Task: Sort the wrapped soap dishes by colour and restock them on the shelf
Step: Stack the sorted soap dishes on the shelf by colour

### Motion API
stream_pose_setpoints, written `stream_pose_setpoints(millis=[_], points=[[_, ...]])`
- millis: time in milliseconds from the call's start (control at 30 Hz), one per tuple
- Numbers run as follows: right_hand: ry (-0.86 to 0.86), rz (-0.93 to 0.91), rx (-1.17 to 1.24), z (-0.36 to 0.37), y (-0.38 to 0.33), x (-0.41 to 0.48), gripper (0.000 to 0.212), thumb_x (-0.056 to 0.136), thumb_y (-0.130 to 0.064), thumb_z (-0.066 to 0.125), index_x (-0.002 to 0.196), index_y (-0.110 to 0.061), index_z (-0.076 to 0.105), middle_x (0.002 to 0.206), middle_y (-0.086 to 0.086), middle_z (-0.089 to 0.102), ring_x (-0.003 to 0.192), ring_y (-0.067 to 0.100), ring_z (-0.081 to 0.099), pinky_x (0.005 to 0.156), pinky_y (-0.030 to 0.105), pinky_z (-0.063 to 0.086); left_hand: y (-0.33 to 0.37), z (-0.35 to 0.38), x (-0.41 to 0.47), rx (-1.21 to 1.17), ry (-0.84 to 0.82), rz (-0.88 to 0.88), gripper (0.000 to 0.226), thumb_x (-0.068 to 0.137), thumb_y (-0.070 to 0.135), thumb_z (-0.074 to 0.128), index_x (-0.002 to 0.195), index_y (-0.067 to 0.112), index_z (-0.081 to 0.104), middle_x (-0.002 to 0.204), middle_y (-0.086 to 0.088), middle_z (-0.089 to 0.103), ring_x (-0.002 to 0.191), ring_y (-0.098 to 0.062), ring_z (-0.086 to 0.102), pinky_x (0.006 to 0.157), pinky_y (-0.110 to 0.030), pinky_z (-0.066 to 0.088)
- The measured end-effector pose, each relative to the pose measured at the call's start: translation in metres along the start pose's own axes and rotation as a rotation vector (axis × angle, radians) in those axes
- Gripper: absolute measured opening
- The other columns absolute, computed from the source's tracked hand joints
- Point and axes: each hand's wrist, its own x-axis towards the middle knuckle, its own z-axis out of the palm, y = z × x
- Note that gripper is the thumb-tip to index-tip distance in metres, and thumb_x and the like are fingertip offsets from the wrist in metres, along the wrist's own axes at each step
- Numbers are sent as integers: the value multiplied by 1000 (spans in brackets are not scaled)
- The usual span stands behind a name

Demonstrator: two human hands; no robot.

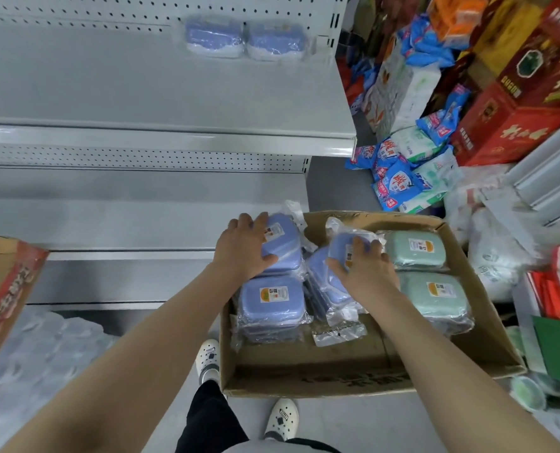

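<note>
A cardboard box (363,371) on the floor holds wrapped soap dishes. My left hand (242,248) grips a blue wrapped dish (283,243) at the box's far left corner, on top of a blue stack. My right hand (367,271) grips another blue wrapped dish (344,248) tilted in the middle of the box. A further blue dish (272,300) lies near left. Two green dishes (414,248) (435,297) lie on the right side. Two blue dishes (215,35) (275,40) stand at the back of the upper grey shelf (141,93).
A lower grey shelf (108,220) runs left of the box. Red cartons (507,125) and blue-and-white bags (399,181) pile up at right. A red-printed carton (4,299) sits at the left over wrapped bottles (36,361). My white shoes (208,359) stand beside the box.
</note>
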Motion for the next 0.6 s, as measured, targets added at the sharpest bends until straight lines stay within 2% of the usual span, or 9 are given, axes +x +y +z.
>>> stream_pose_setpoints(millis=[100, 167, 233, 267, 333, 433, 500, 600], points=[[44, -86, -38, -10, 2, 0, 54, 102, -31, 41, 152, -19, 22, 147, 18, 31, 120, 39, 52, 93, 45, 48, 4, -4, -12, 50, 82, -111, 82, 80, 60, 65, 143, 21, 29, 127, -11, 43, 111, -33, 47, 83, -39, 47], [48, -175, -169, -20, 8, 0, 67, 97, -14, 51, 154, -25, 17, 151, 14, 27, 125, 37, 50, 93, 44, 49, 7, -2, -21, 66, 59, -128, 81, 81, 65, 59, 144, 23, 29, 132, -10, 39, 115, -33, 46, 84, -40, 48], [43, -365, -346, -26, 13, 3, 78, 93, -6, 53, 155, -30, 12, 158, 11, 14, 136, 36, 36, 99, 43, 46, 12, 3, -28, 46, -11, -99, 76, 87, 66, 51, 146, 23, 28, 141, -10, 34, 121, -34, 44, 89, -42, 49], [21, -464, -414, -28, 14, 5, 81, 93, -3, 51, 156, -32, 10, 162, 9, 7, 142, 36, 27, 104, 43, 41, 14, 5, -30, 42, -40, -76, 71, 92, 60, 47, 148, 23, 26, 144, -12, 31, 123, -34, 45, 90, -43, 50], [-37, -601, -530, -29, 17, 9, 84, 92, 1, 50, 156, -35, 9, 165, 6, -4, 150, 32, 9, 114, 42, 29, 18, 2, -32, 69, -72, -50, 59, 100, 36, 44, 151, 20, 20, 147, -15, 26, 117, -36, 52, 88, -42, 50], [-73, -662, -636, -26, 20, 15, 81, 95, -1, 51, 156, -35, 10, 164, 3, -12, 151, 32, -2, 119, 43, 19, 17, -9, -34, 107, -144, -27, 77, 92, 0, 45, 155, 27, 9, 154, -15, 14, 109, -38, 58, 86, -42, 52], [-79, -656, -634, -26, 22, 20, 72, 98, -4, 46, 156, -32, 14, 165, 2, -9, 151, 31, -4, 118, 42, 17, 11, -14, -34, 204, -171, 90, 91, 87, -7, 49, 154, 37, 5, 159, -14, 0, 124, -38, 48, 90, -40, 51], [-45, -629, -592, -31, 23, 27, 71, 94, -11, 56, 154, -26, 20, 165, -1, -1, 152, 28, -2, 117, 40, 21, 3, -16, -27, 456, -134, 364, 94, 88, -3, 54, 152, 45, 4, 160, -8, -22, 146, -36, 11, 109, -42, 36]])
